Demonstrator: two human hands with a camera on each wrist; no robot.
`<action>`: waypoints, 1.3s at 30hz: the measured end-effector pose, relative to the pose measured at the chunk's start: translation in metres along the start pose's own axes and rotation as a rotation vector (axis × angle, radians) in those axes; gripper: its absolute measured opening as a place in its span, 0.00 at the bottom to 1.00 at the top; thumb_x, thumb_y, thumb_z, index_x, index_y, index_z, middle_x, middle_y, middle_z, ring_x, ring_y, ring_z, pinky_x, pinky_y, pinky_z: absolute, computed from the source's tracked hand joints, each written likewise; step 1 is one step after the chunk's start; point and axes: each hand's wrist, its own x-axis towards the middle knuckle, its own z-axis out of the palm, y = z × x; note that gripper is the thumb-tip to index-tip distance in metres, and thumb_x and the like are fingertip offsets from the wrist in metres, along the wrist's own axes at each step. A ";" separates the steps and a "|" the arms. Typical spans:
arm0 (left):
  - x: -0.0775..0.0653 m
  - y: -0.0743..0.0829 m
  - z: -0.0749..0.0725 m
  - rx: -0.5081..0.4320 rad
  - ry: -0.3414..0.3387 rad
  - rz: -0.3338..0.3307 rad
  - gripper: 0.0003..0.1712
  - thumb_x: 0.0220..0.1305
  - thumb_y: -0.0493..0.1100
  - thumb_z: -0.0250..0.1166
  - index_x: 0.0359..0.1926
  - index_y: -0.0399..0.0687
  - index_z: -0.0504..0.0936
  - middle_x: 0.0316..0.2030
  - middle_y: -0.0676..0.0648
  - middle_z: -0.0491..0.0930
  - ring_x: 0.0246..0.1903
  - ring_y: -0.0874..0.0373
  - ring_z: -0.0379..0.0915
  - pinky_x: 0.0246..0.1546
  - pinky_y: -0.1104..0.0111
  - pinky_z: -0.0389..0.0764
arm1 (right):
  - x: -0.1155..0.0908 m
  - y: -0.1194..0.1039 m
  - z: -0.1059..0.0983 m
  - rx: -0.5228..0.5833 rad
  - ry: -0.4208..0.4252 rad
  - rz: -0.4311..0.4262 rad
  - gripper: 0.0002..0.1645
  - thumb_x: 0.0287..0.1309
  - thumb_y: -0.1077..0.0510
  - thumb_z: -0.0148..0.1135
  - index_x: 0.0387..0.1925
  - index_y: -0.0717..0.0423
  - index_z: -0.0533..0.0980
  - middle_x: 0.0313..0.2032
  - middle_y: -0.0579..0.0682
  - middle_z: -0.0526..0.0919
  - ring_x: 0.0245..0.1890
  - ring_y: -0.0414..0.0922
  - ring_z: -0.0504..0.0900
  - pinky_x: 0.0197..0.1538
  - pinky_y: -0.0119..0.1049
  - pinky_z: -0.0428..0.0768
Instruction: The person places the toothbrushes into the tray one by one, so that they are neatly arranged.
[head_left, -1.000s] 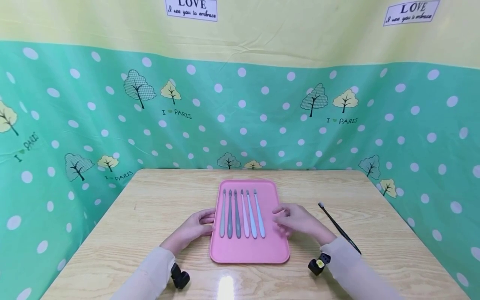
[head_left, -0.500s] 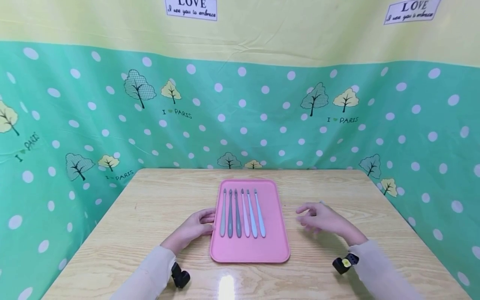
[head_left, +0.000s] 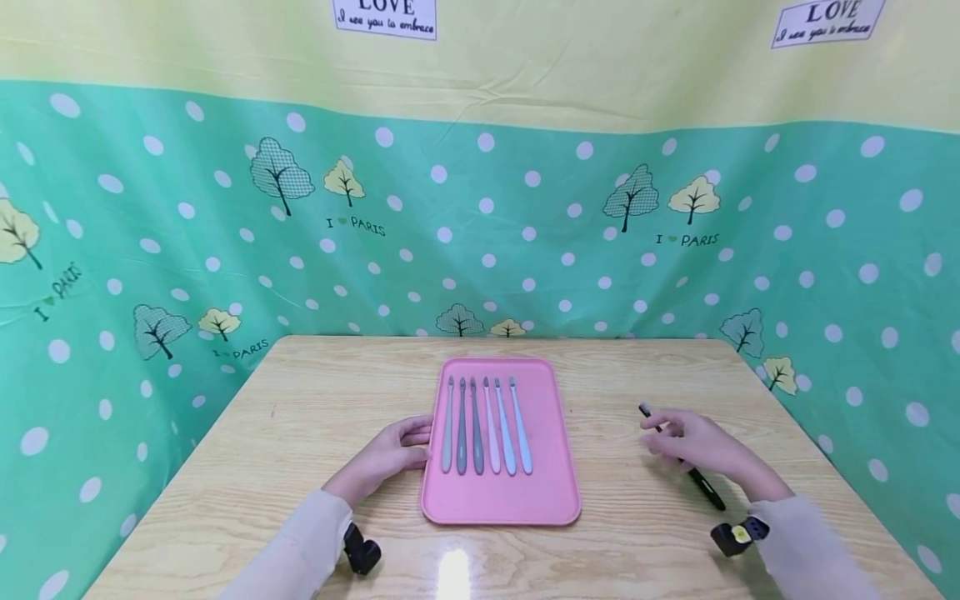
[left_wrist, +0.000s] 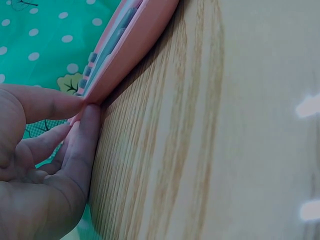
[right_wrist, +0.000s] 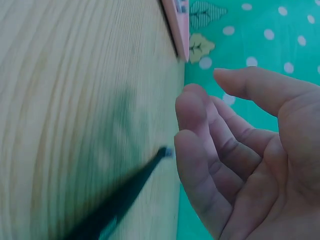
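Observation:
My left hand [head_left: 392,457] rests at the left side of a pink tray [head_left: 499,505], its fingertips touching the rim, as the left wrist view also shows. Several slim toothbrushes lie side by side on the tray, heads away from me. They include a dark grey toothbrush [head_left: 477,446] and a light blue toothbrush [head_left: 521,433]. Over at the right, my right hand [head_left: 701,442] hovers above a black toothbrush [head_left: 708,492] on the table. Its fingers are loosely bent and hold nothing. Seen from the right wrist, the black toothbrush [right_wrist: 127,192] lies apart from the fingers, blurred.
Everything stands on a wood-grain table [head_left: 337,375]. A green and yellow patterned cloth [head_left: 480,208] hangs behind the table and along both sides. Both wrists carry black wrist cameras.
My right hand has left the tray's right side and moved right, to above the black toothbrush. The left hand, tray and the toothbrushes on it stay in place.

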 end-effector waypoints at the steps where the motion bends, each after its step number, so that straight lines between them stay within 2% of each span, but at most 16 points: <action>1: 0.000 0.000 0.000 -0.001 0.002 0.001 0.36 0.66 0.29 0.60 0.73 0.33 0.60 0.64 0.33 0.70 0.61 0.43 0.71 0.53 0.62 0.84 | -0.002 0.002 -0.002 0.002 0.004 0.013 0.26 0.68 0.57 0.60 0.61 0.70 0.71 0.34 0.56 0.81 0.31 0.53 0.80 0.26 0.42 0.82; 6: 0.001 0.001 -0.001 0.004 0.010 -0.006 0.36 0.66 0.29 0.61 0.73 0.33 0.60 0.63 0.34 0.71 0.61 0.43 0.71 0.54 0.62 0.84 | -0.009 0.016 -0.012 -0.002 0.029 0.063 0.26 0.68 0.57 0.61 0.61 0.70 0.70 0.32 0.56 0.81 0.26 0.50 0.78 0.23 0.37 0.79; 11: 0.002 0.001 -0.001 0.007 0.018 -0.015 0.36 0.66 0.29 0.61 0.73 0.33 0.61 0.63 0.36 0.72 0.60 0.44 0.72 0.54 0.63 0.84 | -0.016 0.031 -0.020 -0.011 0.035 0.062 0.29 0.68 0.55 0.62 0.60 0.73 0.69 0.25 0.53 0.76 0.19 0.43 0.70 0.20 0.35 0.75; 14: 0.003 0.001 0.000 0.000 0.014 -0.019 0.37 0.65 0.29 0.61 0.73 0.33 0.60 0.63 0.36 0.72 0.60 0.44 0.72 0.54 0.63 0.83 | -0.020 0.040 -0.024 -0.018 0.040 0.066 0.29 0.67 0.56 0.62 0.60 0.74 0.69 0.24 0.51 0.73 0.17 0.41 0.67 0.19 0.33 0.74; 27: 0.003 0.004 0.001 0.009 0.027 -0.021 0.37 0.65 0.30 0.62 0.73 0.34 0.61 0.63 0.36 0.72 0.60 0.44 0.72 0.54 0.62 0.83 | -0.032 0.065 -0.029 -0.077 0.044 0.146 0.30 0.67 0.52 0.63 0.58 0.73 0.71 0.28 0.52 0.75 0.27 0.45 0.75 0.25 0.32 0.77; 35: 0.001 0.003 0.001 0.004 0.030 -0.011 0.36 0.65 0.30 0.62 0.73 0.33 0.61 0.63 0.35 0.72 0.60 0.43 0.72 0.54 0.62 0.83 | -0.037 0.068 -0.032 -0.054 -0.040 0.067 0.29 0.66 0.55 0.62 0.58 0.75 0.70 0.31 0.52 0.77 0.29 0.42 0.75 0.29 0.31 0.77; 39: 0.000 0.001 0.001 0.011 0.027 -0.014 0.37 0.65 0.29 0.61 0.73 0.33 0.61 0.62 0.35 0.72 0.60 0.44 0.73 0.53 0.62 0.84 | -0.038 0.068 -0.031 -0.054 -0.050 0.069 0.29 0.65 0.56 0.63 0.58 0.74 0.70 0.33 0.51 0.77 0.29 0.42 0.74 0.29 0.31 0.76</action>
